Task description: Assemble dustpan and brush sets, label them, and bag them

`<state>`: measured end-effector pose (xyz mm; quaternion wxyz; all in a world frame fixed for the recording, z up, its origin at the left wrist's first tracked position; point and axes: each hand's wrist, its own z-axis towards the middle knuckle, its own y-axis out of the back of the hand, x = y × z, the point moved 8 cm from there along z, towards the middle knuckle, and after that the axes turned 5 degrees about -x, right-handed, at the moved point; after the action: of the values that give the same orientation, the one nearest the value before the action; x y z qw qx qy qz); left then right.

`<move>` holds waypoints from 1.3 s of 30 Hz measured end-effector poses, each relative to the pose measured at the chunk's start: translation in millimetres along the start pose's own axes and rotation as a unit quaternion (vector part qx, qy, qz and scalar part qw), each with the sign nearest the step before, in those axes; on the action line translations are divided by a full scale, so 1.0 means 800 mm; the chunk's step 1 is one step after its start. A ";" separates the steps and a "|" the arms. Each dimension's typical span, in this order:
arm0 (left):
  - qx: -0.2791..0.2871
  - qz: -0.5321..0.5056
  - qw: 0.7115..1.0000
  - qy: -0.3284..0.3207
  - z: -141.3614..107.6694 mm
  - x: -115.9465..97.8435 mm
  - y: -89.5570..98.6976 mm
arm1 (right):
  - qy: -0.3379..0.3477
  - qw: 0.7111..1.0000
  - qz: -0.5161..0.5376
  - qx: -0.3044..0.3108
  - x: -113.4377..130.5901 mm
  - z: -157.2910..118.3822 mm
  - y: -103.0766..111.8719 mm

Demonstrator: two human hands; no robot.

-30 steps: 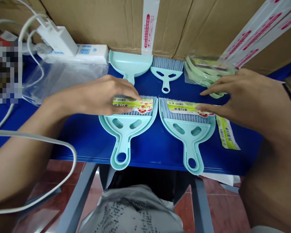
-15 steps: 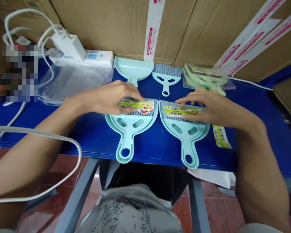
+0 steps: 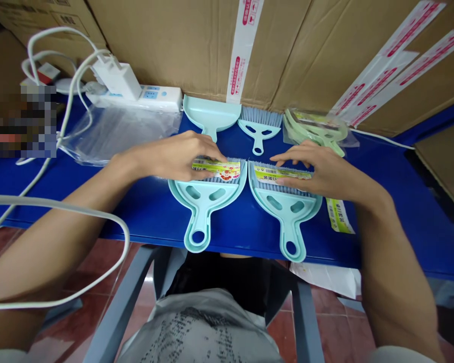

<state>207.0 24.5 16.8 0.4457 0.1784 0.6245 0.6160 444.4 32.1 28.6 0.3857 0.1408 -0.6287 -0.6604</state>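
Two light-blue dustpan-and-brush sets lie side by side on the blue table, each brush nested in its dustpan, handles toward me. On the bristles of the left brush (image 3: 206, 194) lies a yellow-green label card (image 3: 227, 171). My left hand (image 3: 185, 154) rests over that card, thumb and fingers apart at its edges. A similar label card (image 3: 267, 174) lies across the bristles of the right brush (image 3: 287, 201). Over its right part is my right hand (image 3: 318, 169), fingers spread, thumb touching the card. The palms hide the outer ends of both cards.
Behind stand an empty dustpan (image 3: 212, 113), a loose brush (image 3: 259, 130) and a bagged green set (image 3: 314, 128). Another label card (image 3: 339, 216) lies at right. Clear plastic bags (image 3: 124, 128), a power strip (image 3: 162, 96) and white cables are at left. Cardboard boxes (image 3: 174, 45) wall the back.
The view has shifted slightly. Both hands stay over the label cards; the right fingers have spread a little more. The brush sets lie as before.
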 end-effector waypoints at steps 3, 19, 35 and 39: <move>-0.008 0.006 1.000 -0.007 0.000 0.000 0.000 | 0.017 0.999 0.001 -0.033 0.016 0.004 -0.001; 0.105 -0.075 0.992 -0.002 -0.021 0.003 -0.022 | 0.101 0.994 0.012 -0.036 0.064 0.005 -0.030; 0.107 -0.068 0.992 -0.021 -0.019 0.008 -0.023 | 0.094 0.994 0.000 -0.046 0.070 0.003 -0.034; 0.100 -0.067 0.992 -0.031 -0.017 0.005 -0.021 | 0.103 0.993 -0.013 -0.051 0.081 0.003 -0.030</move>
<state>199.9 16.1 -2.2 0.4846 0.1989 0.6798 0.5133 392.3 -12.8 26.1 0.4467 0.1964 -0.5493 -0.6784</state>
